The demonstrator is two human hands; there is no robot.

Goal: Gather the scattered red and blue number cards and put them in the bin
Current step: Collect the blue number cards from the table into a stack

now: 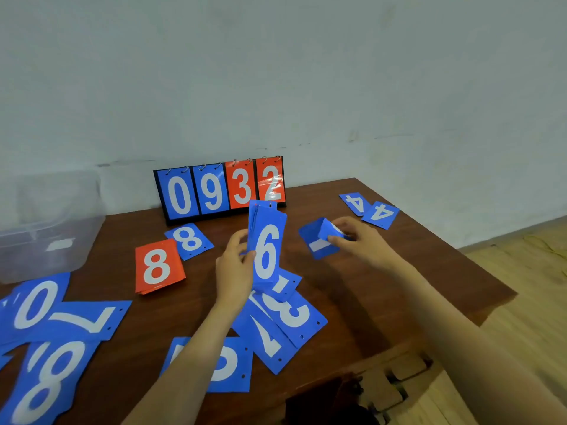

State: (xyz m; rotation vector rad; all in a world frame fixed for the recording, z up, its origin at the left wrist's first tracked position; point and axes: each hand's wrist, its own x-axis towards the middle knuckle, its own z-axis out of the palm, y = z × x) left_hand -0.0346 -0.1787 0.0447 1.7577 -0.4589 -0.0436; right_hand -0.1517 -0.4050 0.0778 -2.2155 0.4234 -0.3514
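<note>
My left hand (234, 265) grips an upright stack of blue cards (267, 243) with a white 6 on its face, above the middle of the brown table (383, 286). My right hand (359, 237) pinches one or two blue cards (319, 239) just right of the stack, lifted off the table and tilted. Loose on the table lie a red 8 pile (158, 266), a blue 8 (189, 240), two blue 4 cards (371, 210), and several blue cards at the front and left (285, 320). The clear plastic bin (52, 228) stands at the far left.
A flip scoreboard (221, 188) reading 0932 stands at the table's back against the grey wall. The table's right edge drops to a wooden floor (521, 271). A dark brown object (352, 394) shows below the front edge.
</note>
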